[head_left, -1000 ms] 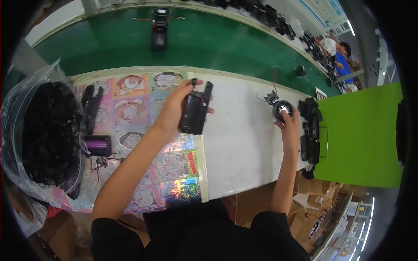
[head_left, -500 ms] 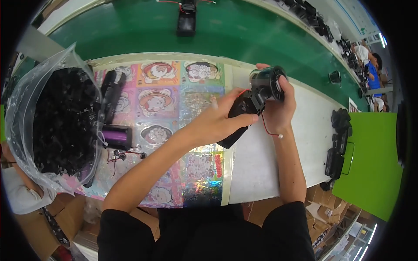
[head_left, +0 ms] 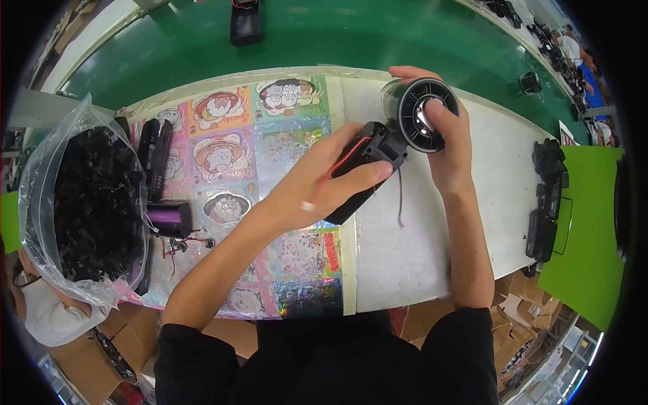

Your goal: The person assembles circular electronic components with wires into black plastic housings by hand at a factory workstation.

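In front of me, over the mat's right edge, I hold a partly assembled black handheld fan. My left hand (head_left: pixel 310 179) wraps its black handle (head_left: pixel 351 204), thumb along the side near the joint. A red wire (head_left: pixel 351 156) runs from the handle across this hand to a small white plug (head_left: pixel 308 206). Around the clear, round fan head (head_left: pixel 410 115) closes my right hand (head_left: pixel 449 135), its thumb pressed on the silvery hub inside the black ring. A thin dark wire (head_left: pixel 401 202) dangles below the joint.
At left stands a clear bag (head_left: pixel 40 223) of small black parts. Beside it lie black strips (head_left: pixel 156 152), a purple cylinder (head_left: pixel 169 220) and small wired parts (head_left: pixel 177 246). Several black pieces (head_left: pixel 541 223) line the right edge by a green panel (head_left: pixel 587 236). Beyond is a green surface (head_left: pixel 378 40).
The fan has been turned, so the ringed face of its head now shows more fully. The red wire's white plug now lies over my left hand. My view has shifted slightly.
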A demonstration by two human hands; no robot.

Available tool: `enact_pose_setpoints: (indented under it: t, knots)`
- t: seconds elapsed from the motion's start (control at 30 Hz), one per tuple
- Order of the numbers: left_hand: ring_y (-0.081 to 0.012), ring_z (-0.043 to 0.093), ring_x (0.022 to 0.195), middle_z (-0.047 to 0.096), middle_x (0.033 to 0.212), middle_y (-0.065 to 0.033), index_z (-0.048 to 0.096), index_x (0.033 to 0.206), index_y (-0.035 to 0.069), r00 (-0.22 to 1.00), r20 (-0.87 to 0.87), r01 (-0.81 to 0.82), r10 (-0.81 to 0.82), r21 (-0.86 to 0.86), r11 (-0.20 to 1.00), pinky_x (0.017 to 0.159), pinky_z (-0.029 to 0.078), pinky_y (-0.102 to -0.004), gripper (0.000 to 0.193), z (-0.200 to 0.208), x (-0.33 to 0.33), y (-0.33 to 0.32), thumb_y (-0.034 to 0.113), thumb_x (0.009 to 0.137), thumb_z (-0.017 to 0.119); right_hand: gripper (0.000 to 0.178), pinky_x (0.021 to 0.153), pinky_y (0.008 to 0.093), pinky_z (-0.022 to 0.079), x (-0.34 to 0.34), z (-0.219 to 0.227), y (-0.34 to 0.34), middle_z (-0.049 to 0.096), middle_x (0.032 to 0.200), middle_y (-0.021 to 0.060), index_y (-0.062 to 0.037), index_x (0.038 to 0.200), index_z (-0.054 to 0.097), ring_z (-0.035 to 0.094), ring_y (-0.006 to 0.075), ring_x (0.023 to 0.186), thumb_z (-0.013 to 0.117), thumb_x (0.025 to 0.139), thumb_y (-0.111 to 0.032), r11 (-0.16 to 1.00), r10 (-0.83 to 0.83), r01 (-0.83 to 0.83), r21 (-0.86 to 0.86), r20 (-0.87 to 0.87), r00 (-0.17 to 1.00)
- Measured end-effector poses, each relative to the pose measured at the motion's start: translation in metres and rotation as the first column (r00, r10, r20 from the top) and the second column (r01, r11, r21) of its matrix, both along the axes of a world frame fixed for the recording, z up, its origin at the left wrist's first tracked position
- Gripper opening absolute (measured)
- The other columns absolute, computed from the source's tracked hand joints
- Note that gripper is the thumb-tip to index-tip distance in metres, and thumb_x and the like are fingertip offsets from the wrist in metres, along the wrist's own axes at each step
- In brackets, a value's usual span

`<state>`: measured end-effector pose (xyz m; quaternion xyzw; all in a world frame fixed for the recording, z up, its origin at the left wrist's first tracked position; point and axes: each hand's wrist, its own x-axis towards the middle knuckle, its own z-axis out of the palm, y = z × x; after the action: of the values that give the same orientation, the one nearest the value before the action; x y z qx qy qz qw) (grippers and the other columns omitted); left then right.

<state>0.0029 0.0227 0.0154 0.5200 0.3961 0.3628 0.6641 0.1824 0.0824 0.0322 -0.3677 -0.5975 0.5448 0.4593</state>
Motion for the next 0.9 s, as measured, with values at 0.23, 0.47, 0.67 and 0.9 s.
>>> enact_pose_setpoints:
  t: [0.23,0.47,0.67,0.9]
  knots:
    - [-0.0109,0.056,0.077,0.063,0.094,-0.0086,0.050,0.110,-0.002,1.000,0.024,-0.019,0.019,0.011,1.000,0.068,0.046,-0.0242,0.038,-0.0051,0.0033,-0.0009,0.028,0.089,0.060,0.034,0.076,0.0233,0.046,-0.0001,0.0056,-0.0041,0.063,0.090,0.0040,-0.0016,0.115,0.058,0.057,0.0097,0.082,0.052,0.084,-0.016,0.996,0.027,-0.031,0.086,0.039,0.999]
    - [-0.0137,0.062,0.076,0.064,0.091,-0.0112,0.049,0.113,-0.003,0.995,0.099,-0.018,0.021,-0.034,0.999,0.068,0.050,-0.0253,0.033,-0.0037,0.0022,-0.0025,0.020,0.090,0.058,0.035,0.074,0.0236,0.046,0.0012,0.0090,-0.0059,0.063,0.089,0.0041,-0.0038,0.116,0.058,0.057,0.0100,0.081,0.057,0.082,-0.011,0.975,0.048,-0.076,0.209,0.138,0.989]
    - [-0.0087,0.057,0.067,0.062,0.080,-0.0064,0.053,0.096,-0.002,0.984,0.170,-0.047,0.057,-0.061,0.997,0.059,0.047,-0.0238,0.028,-0.0046,0.0075,-0.0061,0.023,0.088,0.064,0.033,0.075,0.0241,0.046,-0.0028,0.0044,-0.0066,0.063,0.089,0.0041,-0.0037,0.115,0.058,0.056,0.0098,0.081,0.057,0.083,-0.012,0.982,0.087,-0.101,0.158,0.091,0.992]
    - [-0.0137,0.064,0.073,0.065,0.084,-0.0101,0.056,0.102,-0.003,0.983,0.171,-0.036,0.062,-0.153,0.988,0.063,0.050,-0.0246,0.029,0.0025,0.0083,-0.0027,0.022,0.089,0.062,0.029,0.074,0.0243,0.047,-0.0012,0.0026,-0.0072,0.063,0.089,0.0046,-0.0027,0.110,0.059,0.057,0.0099,0.081,0.058,0.084,-0.015,0.997,0.056,-0.058,0.054,0.037,0.998]
